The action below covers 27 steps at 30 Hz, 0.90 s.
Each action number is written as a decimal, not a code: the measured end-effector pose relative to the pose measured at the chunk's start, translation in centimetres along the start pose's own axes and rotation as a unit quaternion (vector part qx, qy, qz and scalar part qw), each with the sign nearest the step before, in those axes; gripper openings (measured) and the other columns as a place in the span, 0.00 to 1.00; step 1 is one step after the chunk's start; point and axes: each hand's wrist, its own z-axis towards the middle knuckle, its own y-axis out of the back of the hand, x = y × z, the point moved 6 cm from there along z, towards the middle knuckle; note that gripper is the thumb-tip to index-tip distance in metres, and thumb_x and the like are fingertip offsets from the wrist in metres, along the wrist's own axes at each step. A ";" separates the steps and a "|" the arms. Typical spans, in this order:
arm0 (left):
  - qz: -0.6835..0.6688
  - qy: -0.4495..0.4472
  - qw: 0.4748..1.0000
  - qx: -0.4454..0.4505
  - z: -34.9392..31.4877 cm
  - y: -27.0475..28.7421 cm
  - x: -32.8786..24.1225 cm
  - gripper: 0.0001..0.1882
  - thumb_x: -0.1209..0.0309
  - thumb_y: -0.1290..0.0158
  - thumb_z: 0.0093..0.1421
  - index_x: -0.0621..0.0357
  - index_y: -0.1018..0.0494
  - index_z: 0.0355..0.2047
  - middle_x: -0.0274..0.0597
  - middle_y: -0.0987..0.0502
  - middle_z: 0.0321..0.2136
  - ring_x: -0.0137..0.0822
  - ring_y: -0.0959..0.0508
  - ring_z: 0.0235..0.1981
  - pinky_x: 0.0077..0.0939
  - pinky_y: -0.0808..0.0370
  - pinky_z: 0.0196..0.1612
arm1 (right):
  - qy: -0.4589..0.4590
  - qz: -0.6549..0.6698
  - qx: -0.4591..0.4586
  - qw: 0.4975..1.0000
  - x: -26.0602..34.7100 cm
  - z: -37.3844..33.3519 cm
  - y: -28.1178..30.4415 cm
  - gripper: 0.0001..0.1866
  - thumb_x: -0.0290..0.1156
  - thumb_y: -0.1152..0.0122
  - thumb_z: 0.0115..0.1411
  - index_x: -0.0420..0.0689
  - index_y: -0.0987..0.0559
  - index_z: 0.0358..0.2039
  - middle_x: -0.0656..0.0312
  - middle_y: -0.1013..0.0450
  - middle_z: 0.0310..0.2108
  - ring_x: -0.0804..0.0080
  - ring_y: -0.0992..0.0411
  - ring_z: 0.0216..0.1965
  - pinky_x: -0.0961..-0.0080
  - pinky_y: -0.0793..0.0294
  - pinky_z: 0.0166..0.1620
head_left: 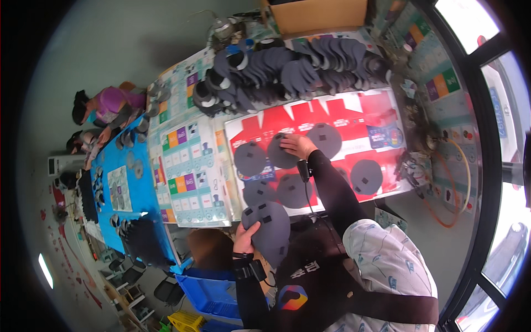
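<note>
While the blue tabletop (pixel 145 188) lay well left of the red-and-white sheet (pixel 337 110), printed papers (pixel 191 171) filled the space just beside that sheet's left edge. Near the sheet's lower-left corner, the left hand (pixel 243 239) pinched the held grey pieces (pixel 268 224), its thumb pressed on their upper face and the other fingers mostly hidden beneath; how many layers it gripped could not be told. A light grip at the rim seemed best there, keeping the thumb off the small dark patches and the layers from sliding.

On the sheet's left part lay the left disc (pixel 250 163), flat, with the reached disc (pixel 282 156) just beside it. Over that one's upper part the right hand (pixel 300 146) had its fingers bunched close together near a dark patch; whether they pinched or only pressed it could not be told. Steady, even pressure on the patch probably served better than a sideways push, which might have skewed the disc or nudged the upper disc (pixel 326 141). Toward the sheet's lower-right corner, the far-right disc (pixel 366 174) lay flat, well apart.
</note>
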 end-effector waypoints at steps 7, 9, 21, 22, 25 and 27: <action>-0.091 -0.023 0.991 -0.095 -4.9 7.3 4.4 0.22 0.79 0.42 0.63 0.60 0.29 0.58 0.44 0.21 0.51 0.40 0.20 0.50 0.37 0.21 0.53 | -0.058 0.014 0.066 0.996 -11.2 6.1 -9.9 0.24 0.37 0.57 0.72 0.39 0.33 0.63 0.50 0.31 0.63 0.55 0.34 0.65 0.58 0.32 0.64; -0.095 -0.021 0.992 -0.081 -4.1 7.1 4.7 0.22 0.79 0.42 0.63 0.61 0.29 0.57 0.44 0.21 0.50 0.40 0.19 0.49 0.36 0.21 0.52 | -0.016 -0.072 -0.023 0.997 -10.8 7.3 -6.6 0.22 0.36 0.56 0.71 0.39 0.30 0.60 0.50 0.28 0.60 0.55 0.29 0.61 0.59 0.30 0.62; -0.050 -0.114 0.989 0.078 -2.6 3.0 -1.8 0.27 0.72 0.41 0.65 0.62 0.34 0.63 0.41 0.23 0.53 0.35 0.23 0.51 0.31 0.25 0.54 | -0.087 -0.497 0.070 0.860 -10.3 -18.7 -19.5 0.39 0.57 0.34 0.60 0.38 0.29 0.59 0.53 0.23 0.47 0.63 0.25 0.48 0.67 0.27 0.51; -0.029 -0.091 0.992 0.087 -1.8 2.3 -1.4 0.28 0.71 0.40 0.65 0.62 0.34 0.62 0.41 0.23 0.53 0.35 0.23 0.51 0.31 0.25 0.54 | -0.033 -0.558 0.072 0.826 -10.0 -20.7 -20.5 0.39 0.51 0.29 0.58 0.37 0.30 0.60 0.51 0.23 0.48 0.64 0.25 0.50 0.68 0.27 0.53; -0.009 -0.058 0.987 0.151 -0.8 -1.5 -1.0 0.28 0.71 0.39 0.64 0.63 0.34 0.62 0.40 0.23 0.52 0.34 0.23 0.51 0.31 0.25 0.54 | 0.134 -0.606 -0.037 0.783 -7.3 -22.9 -18.3 0.26 0.38 0.25 0.54 0.33 0.21 0.48 0.49 0.20 0.38 0.62 0.20 0.40 0.67 0.23 0.45; -0.009 -0.044 0.979 0.199 -1.0 -4.2 -1.0 0.28 0.72 0.39 0.63 0.63 0.34 0.62 0.40 0.23 0.51 0.34 0.23 0.50 0.31 0.25 0.54 | 0.215 -0.632 -0.107 0.737 -5.1 -25.1 -17.0 0.23 0.37 0.27 0.56 0.34 0.20 0.46 0.47 0.20 0.36 0.57 0.20 0.39 0.65 0.22 0.44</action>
